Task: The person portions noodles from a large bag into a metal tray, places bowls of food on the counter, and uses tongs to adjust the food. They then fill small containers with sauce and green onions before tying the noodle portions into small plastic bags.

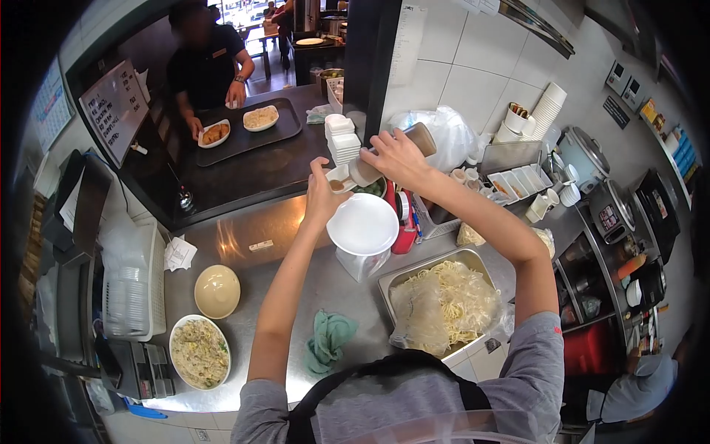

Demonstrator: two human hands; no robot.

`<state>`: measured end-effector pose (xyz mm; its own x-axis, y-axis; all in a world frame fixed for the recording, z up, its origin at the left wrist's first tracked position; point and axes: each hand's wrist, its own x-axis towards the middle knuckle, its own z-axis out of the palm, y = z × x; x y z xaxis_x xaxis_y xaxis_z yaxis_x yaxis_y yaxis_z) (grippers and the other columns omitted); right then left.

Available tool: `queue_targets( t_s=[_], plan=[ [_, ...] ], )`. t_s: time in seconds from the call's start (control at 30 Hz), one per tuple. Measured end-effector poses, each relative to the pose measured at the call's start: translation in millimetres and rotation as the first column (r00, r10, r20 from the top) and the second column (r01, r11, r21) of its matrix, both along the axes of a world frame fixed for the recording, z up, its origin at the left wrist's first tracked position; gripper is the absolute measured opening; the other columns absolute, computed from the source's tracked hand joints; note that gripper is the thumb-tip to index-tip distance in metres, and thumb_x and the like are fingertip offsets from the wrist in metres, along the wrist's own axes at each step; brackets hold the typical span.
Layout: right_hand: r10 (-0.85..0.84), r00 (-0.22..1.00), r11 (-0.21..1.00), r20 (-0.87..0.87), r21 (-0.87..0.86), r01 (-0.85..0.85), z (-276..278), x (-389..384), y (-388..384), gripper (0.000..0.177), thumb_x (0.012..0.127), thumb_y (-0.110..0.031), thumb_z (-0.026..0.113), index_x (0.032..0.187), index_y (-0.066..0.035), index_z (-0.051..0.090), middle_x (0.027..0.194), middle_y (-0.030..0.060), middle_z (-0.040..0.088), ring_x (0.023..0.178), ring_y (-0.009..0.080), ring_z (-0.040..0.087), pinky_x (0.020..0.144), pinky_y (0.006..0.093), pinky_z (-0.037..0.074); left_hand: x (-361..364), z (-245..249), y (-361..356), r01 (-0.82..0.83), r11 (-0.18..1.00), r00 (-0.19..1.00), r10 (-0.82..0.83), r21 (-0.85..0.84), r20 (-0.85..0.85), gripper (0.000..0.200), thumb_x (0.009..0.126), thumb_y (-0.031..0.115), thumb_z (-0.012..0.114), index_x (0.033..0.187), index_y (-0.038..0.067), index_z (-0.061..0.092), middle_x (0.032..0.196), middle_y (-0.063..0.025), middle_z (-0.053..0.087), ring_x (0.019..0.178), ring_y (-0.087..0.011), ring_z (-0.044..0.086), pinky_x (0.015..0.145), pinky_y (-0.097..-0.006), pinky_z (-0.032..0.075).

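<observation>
Over the counter's far edge, my left hand (323, 196) grips a small white sauce dish (342, 175) with some brown sauce in it. My right hand (396, 157) is closed around a squeeze bottle (421, 139) of brown sauce. The bottle is tipped, its narrow end pointing left, at the dish. Whether sauce is flowing cannot be made out. Just below both hands stands a round white lid or plate (362, 224) on top of a clear plastic-wrapped container. A stack of small white dishes (342, 140) is right behind the sauce dish.
A metal tray (473, 255) of bagged noodles (451, 303) lies to the right. Left are a beige bowl (217, 291) and a bowl of fried rice (200, 351). A green cloth (330, 340) lies in front. Across the hatch, a person (211, 66) handles plates on a black tray (285, 133).
</observation>
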<state>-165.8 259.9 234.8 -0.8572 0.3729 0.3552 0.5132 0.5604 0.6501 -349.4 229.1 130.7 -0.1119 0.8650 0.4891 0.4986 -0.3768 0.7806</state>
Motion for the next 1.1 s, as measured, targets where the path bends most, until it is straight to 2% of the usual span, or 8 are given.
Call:
queue_targets(
  t_s=[0.4,0.5,0.63,0.73,0.8,0.83,0.93,1.1],
  plan=[
    [0.011,0.999,1.0,0.04,-0.03,-0.01,-4,-10,15,0.015,0.076,-0.017,0.056,0.09,-0.012,0.06,0.08,0.0034,0.058,0.083,0.0175,0.055,0.066,0.0326,0.042,-11,-10,3,-0.025,0.999,0.995,0.027,-0.019,0.097,0.082,0.053,0.004,0.082,0.114,0.008,0.028,0.097,-0.0215,0.055,0.095,-0.038,0.054,0.081,-0.0435,0.044],
    [0.016,0.999,0.996,-0.04,-0.084,-0.019,-12,-6,19,0.023,0.071,-0.021,0.064,0.092,-0.012,0.059,0.08,0.0036,0.058,0.084,0.0183,0.056,0.067,0.0331,0.042,-12,-13,4,-0.013,0.999,0.994,0.017,-0.038,0.103,0.082,0.053,0.004,0.083,0.114,0.008,0.028,0.097,-0.0212,0.055,0.096,-0.038,0.054,0.081,-0.0431,0.044],
    [-0.087,0.964,0.903,-0.253,-0.427,-0.031,-11,4,19,0.052,0.058,-0.026,0.078,0.102,-0.008,0.058,0.088,0.0088,0.061,0.089,0.0252,0.059,0.073,0.0365,0.046,-16,-11,6,0.008,0.997,0.992,0.001,-0.072,0.13,0.081,0.052,0.005,0.083,0.112,0.009,0.028,0.09,-0.0182,0.057,0.092,-0.0375,0.057,0.079,-0.0423,0.045],
    [-0.302,0.832,0.604,-0.465,-0.769,-0.211,-27,15,34,0.065,0.056,-0.028,0.082,0.11,-0.004,0.056,0.097,0.0112,0.061,0.093,0.0249,0.059,0.08,0.0349,0.046,-24,-16,15,-0.003,0.995,0.986,0.019,-0.097,0.167,0.082,0.052,0.01,0.084,0.113,0.009,0.03,0.092,-0.0165,0.058,0.089,-0.0333,0.059,0.079,-0.0389,0.046],
    [-0.469,0.638,0.406,-0.61,-0.791,-0.458,-38,34,34,0.065,0.06,-0.026,0.082,0.114,-0.002,0.054,0.102,0.0106,0.061,0.096,0.0217,0.057,0.086,0.0319,0.044,-29,-17,24,-0.017,0.993,0.984,0.038,-0.119,0.176,0.083,0.052,0.012,0.085,0.114,0.009,0.031,0.093,-0.0156,0.058,0.088,-0.0309,0.06,0.079,-0.0376,0.047],
    [-0.487,0.581,0.458,-0.652,-0.757,-0.466,-42,43,31,0.07,0.062,-0.033,0.082,0.116,0.0,0.052,0.104,0.0119,0.06,0.097,0.0195,0.057,0.086,0.0311,0.045,-34,-26,34,-0.023,0.992,0.98,0.047,-0.128,0.192,0.083,0.052,0.013,0.085,0.115,0.008,0.031,0.094,-0.0151,0.058,0.088,-0.0297,0.06,0.08,-0.037,0.047],
    [-0.544,0.394,0.502,-0.74,-0.664,-0.554,-55,70,17,0.07,0.064,-0.023,0.082,0.12,0.0,0.048,0.108,0.0078,0.058,0.1,0.0171,0.054,0.09,0.0298,0.041,-63,-59,65,-0.17,0.979,0.97,0.187,-0.112,0.158,0.083,0.053,0.015,0.086,0.115,0.008,0.032,0.097,-0.0149,0.059,0.089,-0.0294,0.06,0.08,-0.0367,0.047],
    [-0.508,0.267,0.659,-0.819,-0.569,-0.492,-53,108,-24,0.076,0.061,-0.027,0.083,0.123,-0.001,0.046,0.114,0.0111,0.056,0.107,0.0202,0.052,0.095,0.033,0.039,-126,-120,117,-0.405,0.912,0.909,0.409,-0.065,0.082,0.078,0.056,0.012,0.084,0.115,0.009,0.033,0.102,-0.0183,0.057,0.097,-0.0343,0.057,0.083,-0.041,0.044]
  ],
)
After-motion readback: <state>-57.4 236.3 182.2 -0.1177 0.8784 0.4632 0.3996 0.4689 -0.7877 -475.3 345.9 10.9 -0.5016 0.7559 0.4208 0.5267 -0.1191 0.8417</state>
